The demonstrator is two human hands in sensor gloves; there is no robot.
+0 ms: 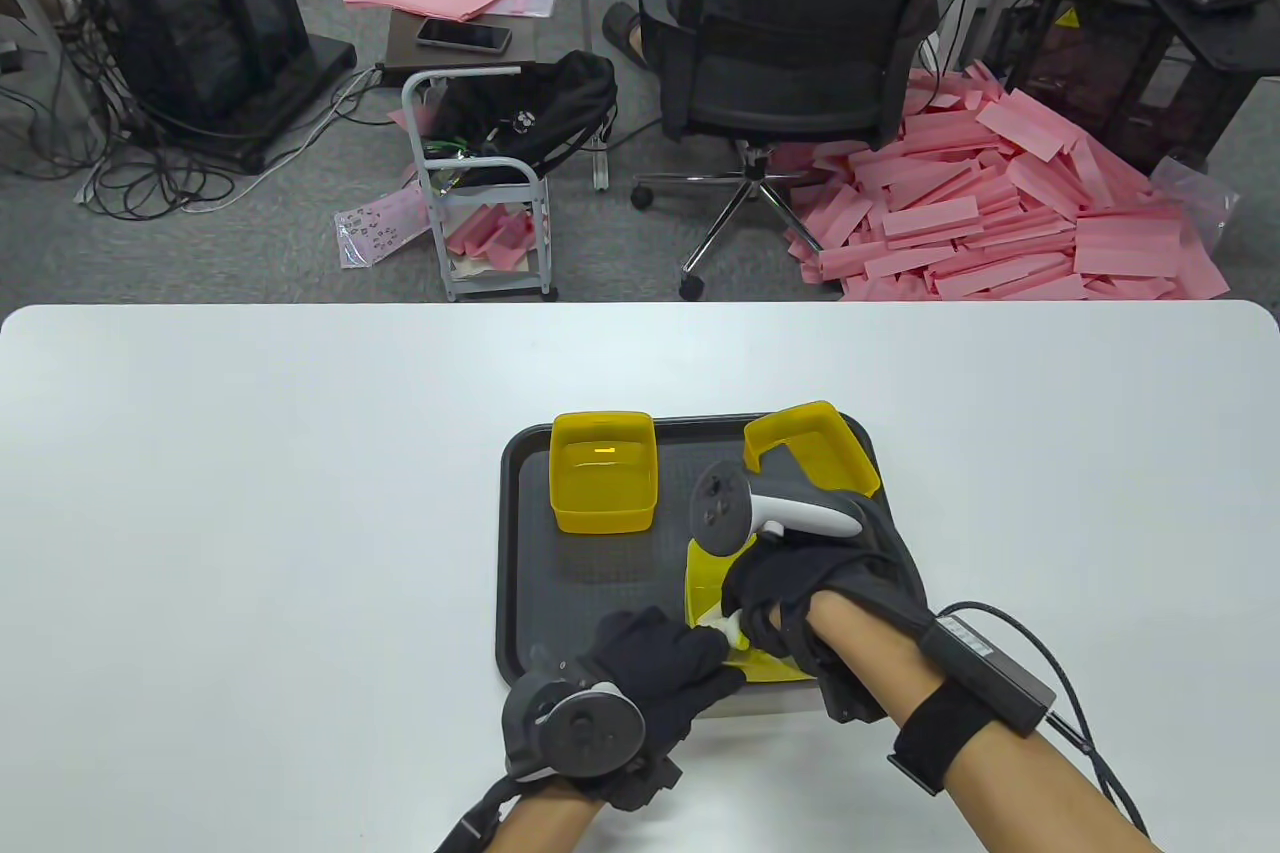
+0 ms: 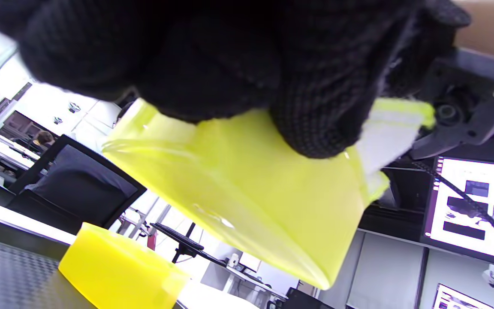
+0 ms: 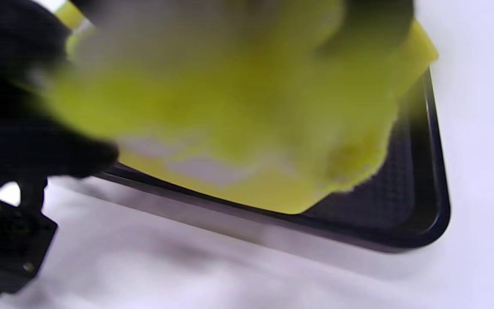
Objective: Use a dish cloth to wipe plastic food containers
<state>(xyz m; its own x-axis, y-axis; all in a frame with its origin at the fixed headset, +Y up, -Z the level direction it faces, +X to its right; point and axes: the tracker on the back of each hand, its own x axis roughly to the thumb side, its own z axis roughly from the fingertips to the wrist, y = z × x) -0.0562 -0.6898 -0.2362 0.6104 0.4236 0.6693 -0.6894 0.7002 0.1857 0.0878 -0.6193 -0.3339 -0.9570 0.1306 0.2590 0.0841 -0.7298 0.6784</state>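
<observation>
Bright, even overhead light, soft shadows; table view sharp with bowed edges, right wrist view badly motion-blurred.

A dark tray (image 1: 515,533) sits near the table's (image 1: 250,493) front edge. Two yellow containers (image 1: 603,483) (image 1: 815,443) block the tray's far corners. Bare tray floor lies between them, and bare table spreads left, right and beyond.

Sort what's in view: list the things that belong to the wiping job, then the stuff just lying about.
Job things:
- yellow container held over the tray
- white cloth between left hand and right hand
- two more yellow containers, one at back left, one at back right

Lying about:
- office chair
- pink foam strips
- small cart
- phone
</observation>
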